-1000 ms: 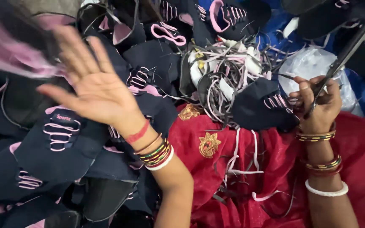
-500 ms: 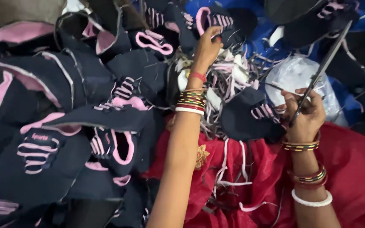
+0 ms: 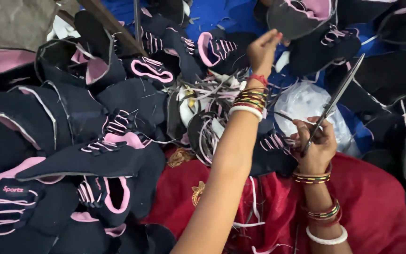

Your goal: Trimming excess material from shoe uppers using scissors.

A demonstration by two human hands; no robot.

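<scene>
Head view: the left hand (image 3: 262, 49) reaches out, fingers pinched on a navy-and-pink fabric shoe upper (image 3: 217, 49) beyond the red cloth (image 3: 377, 207); the right hand (image 3: 316, 143), just above that cloth, grips long steel scissors (image 3: 337, 101); a clear plastic bag (image 3: 306, 101) lies behind them.

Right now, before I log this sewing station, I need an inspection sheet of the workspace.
Surface: hidden under piled pieces; red cloth across the lap.
Job's things: navy-and-pink shoe uppers heaped all round; scissors.
Clutter: tangle of trimmed strips; clear plastic bag.
Hands: left hand reaches to the far uppers, fingers pinched; right hand grips the scissors, blades pointing up.
Cables: nothing seen.
Surroundings: blue sheet; wooden bar.
</scene>
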